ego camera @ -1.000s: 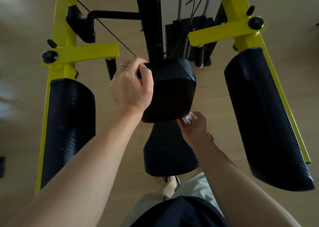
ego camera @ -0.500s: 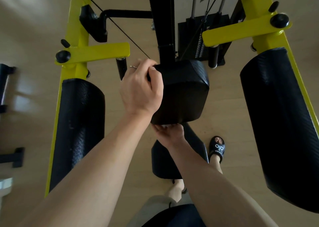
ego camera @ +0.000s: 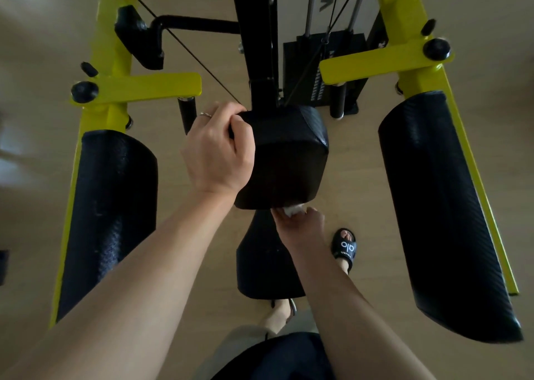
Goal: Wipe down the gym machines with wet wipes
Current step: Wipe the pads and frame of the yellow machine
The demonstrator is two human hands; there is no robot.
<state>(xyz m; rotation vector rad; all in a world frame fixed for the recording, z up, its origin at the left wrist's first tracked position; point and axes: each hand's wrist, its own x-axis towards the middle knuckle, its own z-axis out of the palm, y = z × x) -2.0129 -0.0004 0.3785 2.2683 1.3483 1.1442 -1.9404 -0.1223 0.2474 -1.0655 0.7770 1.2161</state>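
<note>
Fingers of the left hand (ego camera: 215, 154) curl over the upper left edge of the black centre pad (ego camera: 284, 154), gripping it; a thin ring (ego camera: 205, 115) shows on one finger. Below, the right hand (ego camera: 300, 225) pinches a crumpled white wet wipe (ego camera: 293, 208) and presses it against the underside of that pad at its lower right edge. Under the pad sits a second black cushion, the seat (ego camera: 260, 267), which the right forearm crosses.

On either side hang long black arm pads, the left one (ego camera: 107, 218) and the right one (ego camera: 442, 215), each mounted on a yellow frame (ego camera: 144, 86) with black knobs. A black upright post (ego camera: 257, 33) runs up from the centre pad, and a thin cable (ego camera: 185, 44) slants across toward it. Behind stands the weight stack (ego camera: 318, 64), beside a white panel with the dark letters "WL" (ego camera: 326, 1), seen upside down and cut off by the frame edge.

On the pale wooden floor (ego camera: 361, 177), a foot wears a black slide sandal (ego camera: 345, 248) printed "alo" in white, with smaller writing beneath it too small to read.
</note>
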